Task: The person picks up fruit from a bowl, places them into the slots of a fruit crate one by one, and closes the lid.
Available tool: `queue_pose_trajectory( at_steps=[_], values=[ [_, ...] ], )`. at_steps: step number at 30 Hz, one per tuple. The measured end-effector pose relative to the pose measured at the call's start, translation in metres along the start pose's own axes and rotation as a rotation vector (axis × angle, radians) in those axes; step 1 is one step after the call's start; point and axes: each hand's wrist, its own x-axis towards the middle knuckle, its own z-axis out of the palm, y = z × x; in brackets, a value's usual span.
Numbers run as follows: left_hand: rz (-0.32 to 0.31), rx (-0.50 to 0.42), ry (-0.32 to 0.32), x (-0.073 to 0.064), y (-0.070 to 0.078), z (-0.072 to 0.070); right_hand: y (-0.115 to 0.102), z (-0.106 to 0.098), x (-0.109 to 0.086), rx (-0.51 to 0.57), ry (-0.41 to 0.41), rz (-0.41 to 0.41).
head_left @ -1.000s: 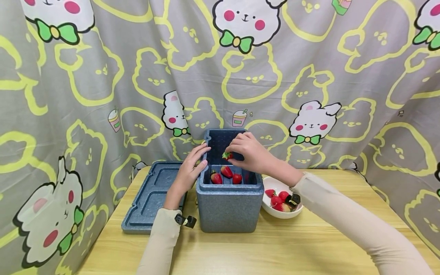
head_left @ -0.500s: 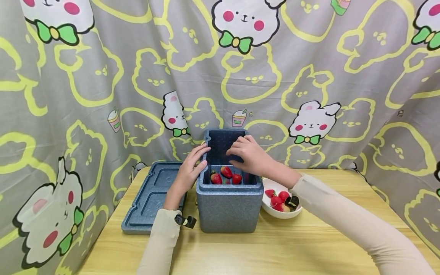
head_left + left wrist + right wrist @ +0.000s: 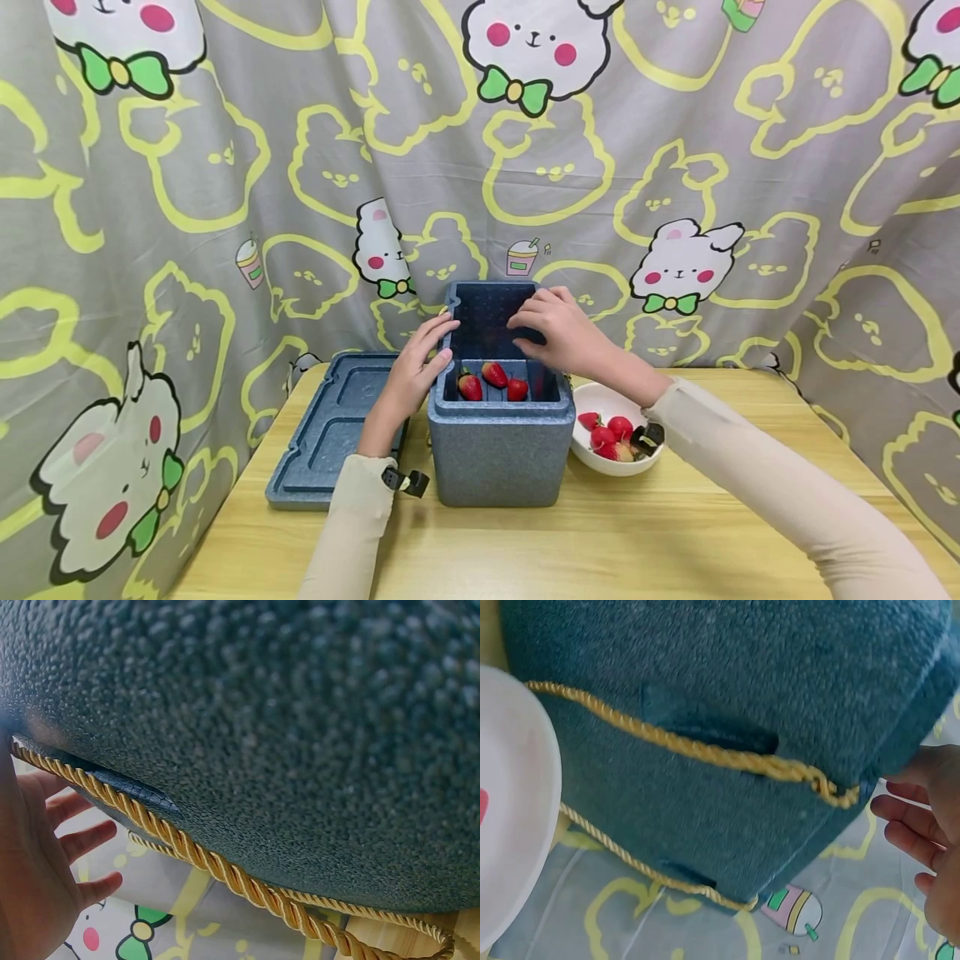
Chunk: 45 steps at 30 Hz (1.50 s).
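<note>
A blue-grey foam box (image 3: 498, 462) stands open on the table, with a divider across it. Three strawberries show in its near compartment: one on the left (image 3: 470, 387), one in the middle (image 3: 494, 374), one on the right (image 3: 517, 389). The left hand (image 3: 411, 369) rests against the box's left rim; its fingers are extended in the left wrist view. Over the box's right rear side hovers the right hand (image 3: 558, 329), fingers loosely bent and nothing visible in them. A twisted gold rope handle (image 3: 705, 752) runs along the box's side.
To the right of the box, a white bowl (image 3: 618, 468) holds several strawberries (image 3: 602, 438). The foam lid (image 3: 322, 454) lies on the wooden table (image 3: 495, 558) at the left. A patterned curtain (image 3: 555, 242) hangs close behind the box.
The right hand has let go of a strawberry over the box and moved slightly right. A blurred reddish thing showed in the near compartment half a second ago. The left hand stays put.
</note>
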Motion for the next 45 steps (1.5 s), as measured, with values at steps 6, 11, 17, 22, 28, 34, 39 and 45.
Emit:
queue_pose_trajectory(
  at_steps=[6, 11, 17, 22, 28, 34, 39, 45],
  values=[
    [-0.001, -0.003, 0.004, 0.0, 0.0, 0.001, 0.018, -0.007, -0.015, 0.008, 0.047, 0.062],
    [-0.01, 0.002, -0.002, 0.0, 0.002, 0.0, 0.035, -0.011, -0.035, 0.023, 0.072, 0.146],
    [-0.01, 0.009, -0.006, 0.0, 0.0, 0.001, 0.048, -0.012, -0.06, 0.024, 0.038, 0.242],
    [-0.006, 0.008, -0.004, 0.0, -0.001, 0.001, 0.053, -0.008, -0.079, 0.018, 0.007, 0.257],
    [-0.012, 0.008, -0.003, 0.0, -0.001, 0.001, 0.056, 0.006, -0.099, -0.006, 0.0, 0.226],
    [-0.014, 0.005, -0.006, 0.0, -0.001, 0.001, 0.058, 0.019, -0.117, 0.015, -0.044, 0.212],
    [-0.009, 0.003, -0.001, 0.0, 0.0, 0.0, 0.056, 0.03, -0.129, 0.014, -0.105, 0.2],
    [-0.003, 0.0, -0.005, 0.0, -0.001, 0.001, 0.053, 0.044, -0.142, 0.016, -0.182, 0.212]
  ],
)
